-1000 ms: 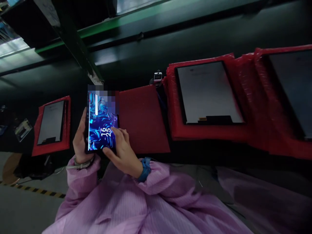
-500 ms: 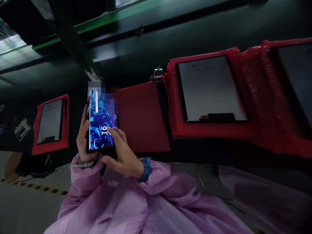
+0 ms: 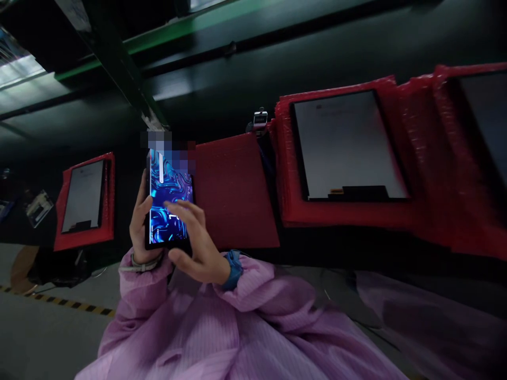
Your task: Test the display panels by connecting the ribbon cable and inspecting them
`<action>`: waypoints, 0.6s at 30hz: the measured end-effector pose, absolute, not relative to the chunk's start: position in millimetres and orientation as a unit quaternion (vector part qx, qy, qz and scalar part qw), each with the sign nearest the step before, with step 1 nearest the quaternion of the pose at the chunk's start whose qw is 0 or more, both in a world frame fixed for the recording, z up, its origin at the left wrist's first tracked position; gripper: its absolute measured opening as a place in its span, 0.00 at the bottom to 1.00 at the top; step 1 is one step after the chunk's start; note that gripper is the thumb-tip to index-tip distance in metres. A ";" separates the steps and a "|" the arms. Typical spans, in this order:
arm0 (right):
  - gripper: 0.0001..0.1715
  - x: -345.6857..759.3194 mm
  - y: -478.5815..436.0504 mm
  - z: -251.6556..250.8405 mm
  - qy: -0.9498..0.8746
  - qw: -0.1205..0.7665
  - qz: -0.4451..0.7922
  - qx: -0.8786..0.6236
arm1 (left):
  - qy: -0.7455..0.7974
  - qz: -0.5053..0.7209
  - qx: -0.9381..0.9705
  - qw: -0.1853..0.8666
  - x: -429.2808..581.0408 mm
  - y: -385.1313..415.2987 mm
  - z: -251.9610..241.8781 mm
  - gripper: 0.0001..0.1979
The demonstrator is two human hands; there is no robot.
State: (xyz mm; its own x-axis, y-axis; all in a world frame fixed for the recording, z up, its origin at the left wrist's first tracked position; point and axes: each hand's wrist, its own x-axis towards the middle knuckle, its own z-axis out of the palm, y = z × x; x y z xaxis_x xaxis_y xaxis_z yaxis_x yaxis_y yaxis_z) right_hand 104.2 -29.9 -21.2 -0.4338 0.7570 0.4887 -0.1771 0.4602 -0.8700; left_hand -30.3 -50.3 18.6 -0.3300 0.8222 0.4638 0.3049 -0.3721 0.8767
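Note:
A tablet (image 3: 160, 198) with a lit screen of blue and purple swirls is held up in front of me. My left hand (image 3: 141, 221) grips its left edge, thumb at the front rim and the other fingers partly behind it. Over the lower right of the screen is my right hand (image 3: 200, 245), its fingers stretched out and covering part of the clock digits. A fingertip is at the glass; whether it touches, I cannot tell. Blurred squares hide the tablet's upper end. To the right of the tablet lies a flat dark red sheet (image 3: 237, 195).
Red bubble-wrap packs (image 3: 285, 211) on the right carry a grey-faced display panel (image 3: 348, 148), with another panel (image 3: 491, 121) at the far right. A smaller panel (image 3: 83, 195) rests on red wrap at left. A small metallic device (image 3: 260, 119) stands behind the sheet.
My right hand's fingers have slid up and left across the screen, covering more of the clock. My left hand keeps its hold on the tablet. The whole view has shifted slightly.

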 end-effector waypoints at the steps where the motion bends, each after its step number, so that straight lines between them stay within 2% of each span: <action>1: 0.35 102.5 -29.7 -23.1 -0.673 0.487 0.488 -0.268 | 0.526 0.626 0.538 0.206 -29.0 -49.0 19.0 0.13; 4: 0.38 98.7 -30.2 -29.4 -0.620 0.439 0.525 -0.384 | 0.583 0.609 0.485 0.235 -24.3 -43.8 22.0 0.17; 8: 0.39 105.6 -35.9 -23.2 -0.695 0.488 0.484 -0.213 | 0.609 0.595 0.477 0.217 -18.7 -42.4 26.3 0.19; 11: 0.36 111.6 -32.8 -20.3 -0.665 0.517 0.459 -0.282 | 0.593 0.612 0.484 0.200 -16.4 -43.6 25.6 0.20; 13: 0.37 112.3 -24.8 -24.5 -0.646 0.471 0.496 -0.340 | 0.585 0.618 0.477 0.220 -16.3 -43.4 23.2 0.20; 15: 0.37 111.7 -16.2 -30.0 -0.660 0.424 0.533 -0.318 | 0.573 0.625 0.473 0.240 -17.2 -43.0 20.4 0.18; 18: 0.36 111.0 -13.1 -33.2 -0.660 0.447 0.502 -0.335 | 0.524 0.652 0.499 0.225 -18.7 -43.4 17.7 0.12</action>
